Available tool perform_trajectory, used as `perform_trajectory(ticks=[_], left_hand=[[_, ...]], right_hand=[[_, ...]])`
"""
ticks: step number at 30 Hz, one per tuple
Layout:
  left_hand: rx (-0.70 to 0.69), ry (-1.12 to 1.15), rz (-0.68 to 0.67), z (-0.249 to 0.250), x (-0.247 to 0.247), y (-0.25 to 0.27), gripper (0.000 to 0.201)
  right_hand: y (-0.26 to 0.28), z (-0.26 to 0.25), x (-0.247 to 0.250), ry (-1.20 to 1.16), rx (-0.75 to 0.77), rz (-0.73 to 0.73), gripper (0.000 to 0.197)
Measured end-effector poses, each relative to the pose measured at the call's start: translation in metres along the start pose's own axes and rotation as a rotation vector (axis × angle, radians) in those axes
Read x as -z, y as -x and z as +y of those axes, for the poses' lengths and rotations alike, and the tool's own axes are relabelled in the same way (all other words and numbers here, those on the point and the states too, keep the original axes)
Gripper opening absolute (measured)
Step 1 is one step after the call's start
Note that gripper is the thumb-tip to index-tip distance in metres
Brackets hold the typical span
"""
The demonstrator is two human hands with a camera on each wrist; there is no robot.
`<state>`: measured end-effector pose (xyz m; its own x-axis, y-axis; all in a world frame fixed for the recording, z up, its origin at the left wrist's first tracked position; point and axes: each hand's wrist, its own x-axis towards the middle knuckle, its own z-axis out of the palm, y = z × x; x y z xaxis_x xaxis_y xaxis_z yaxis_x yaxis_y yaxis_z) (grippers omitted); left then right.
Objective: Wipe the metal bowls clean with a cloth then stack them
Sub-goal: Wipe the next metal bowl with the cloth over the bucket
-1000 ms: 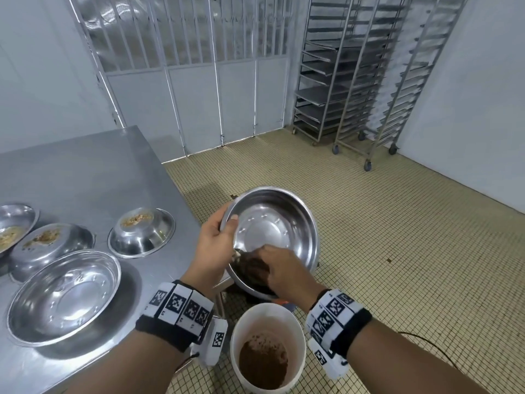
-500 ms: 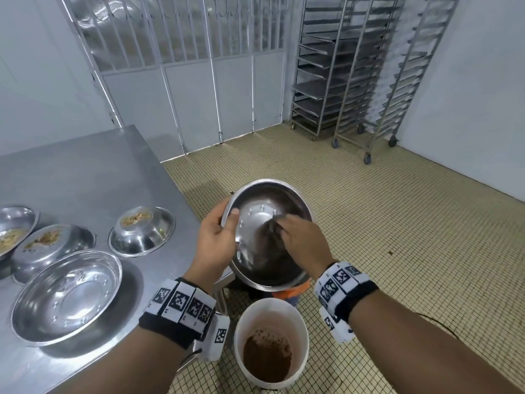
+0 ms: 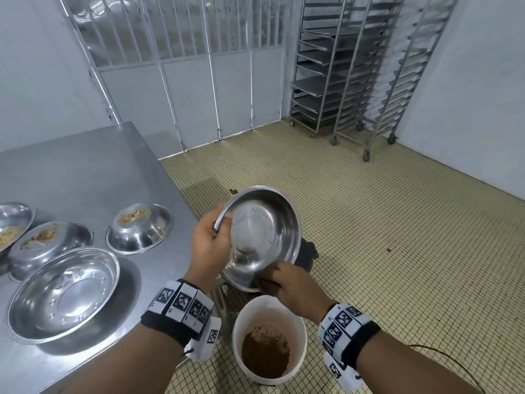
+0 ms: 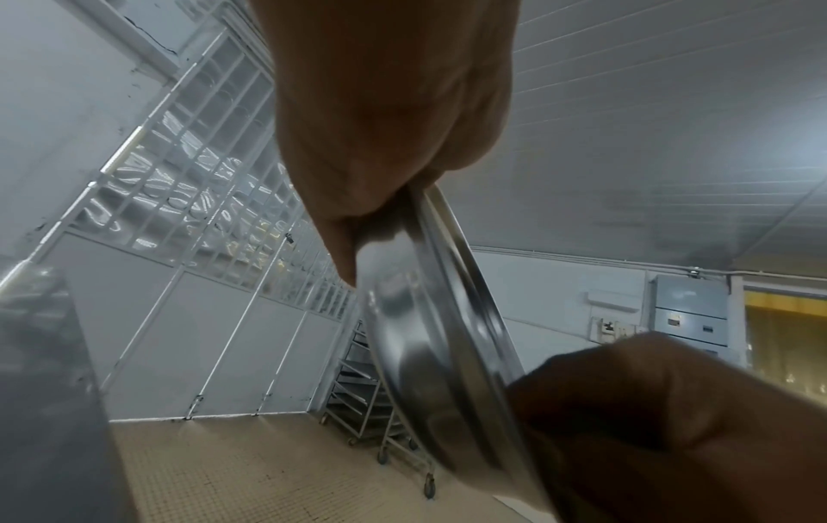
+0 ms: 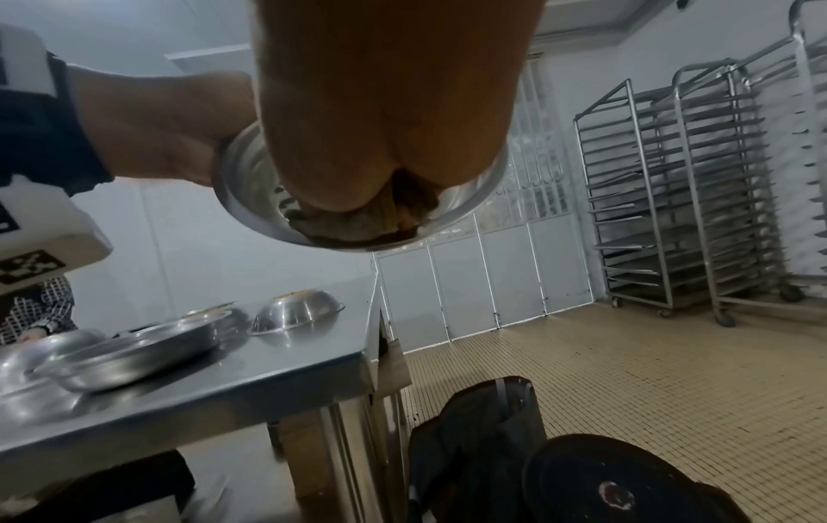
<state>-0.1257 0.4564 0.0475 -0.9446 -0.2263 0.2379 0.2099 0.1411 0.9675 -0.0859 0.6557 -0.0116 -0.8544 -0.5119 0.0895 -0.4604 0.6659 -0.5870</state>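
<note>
We are standing in a commercial kitchen or bakery prep room: a stainless steel worktable (image 3: pixel 85 172), wheeled tray racks (image 3: pixel 341 75) lining the white panelled wall (image 3: pixel 483 95), small yellowish floor tiles (image 3: pixel 383 237) underfoot, and a metal-barred partition (image 3: pixel 184 52) closing the far side.

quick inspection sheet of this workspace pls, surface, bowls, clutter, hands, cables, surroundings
surface: steel table, dull sheen, bowls near its front right corner
job's things: held bowl tilted over the floor, inside looks clean; clean upright bowl on the table; three inverted bowls with crumbs on their bases, nearest one; brown cloth at the held bowl's lower rim
clutter: white bucket of brown waste on the floor below the hands
hands: left hand grips the held bowl's rim; right hand presses the cloth
cables: thin dark cable on the floor tiles
surroundings: two wheeled tray racks, barred partition
</note>
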Motion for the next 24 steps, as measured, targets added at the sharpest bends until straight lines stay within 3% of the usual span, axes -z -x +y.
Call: perform_trajectory(ticks=[3, 7, 8, 11, 15, 19, 24], left_hand=[[0.009, -0.052, 0.007, -0.004, 0.005, -0.003, 0.034], [-0.018, -0.087, 0.04, -0.001, 0.016, -0.009, 0.028], [-0.022, -0.09, 0.043, 0.0, 0.018, -0.012, 0.027], [-0.003, -0.042, 0.034, 0.005, 0.018, -0.014, 0.03], [-0.017, -0.01, 0.0, 0.009, 0.015, -0.007, 0.029], [-0.008, 0.114, -0.061, 0.015, 0.006, 0.0, 0.027], [0.042, 0.175, -0.08, 0.022, 0.004, 0.003, 0.027]], right_hand=[[0.009, 0.009, -0.001, -0.012, -0.034, -0.005, 0.027], [0.007, 0.01, 0.013, 0.16, -0.032, -0.233, 0.023], [0.006, 0.009, 0.02, 0.123, -0.037, -0.207, 0.021], [-0.006, 0.002, 0.046, -0.088, -0.098, 0.046, 0.019], [-0.036, -0.011, 0.083, -0.054, 0.005, 0.237, 0.029], [-0.057, -0.021, 0.104, -0.004, 0.062, 0.221, 0.04], [-0.065, -0.023, 0.1, 0.042, -0.084, 0.11, 0.06]])
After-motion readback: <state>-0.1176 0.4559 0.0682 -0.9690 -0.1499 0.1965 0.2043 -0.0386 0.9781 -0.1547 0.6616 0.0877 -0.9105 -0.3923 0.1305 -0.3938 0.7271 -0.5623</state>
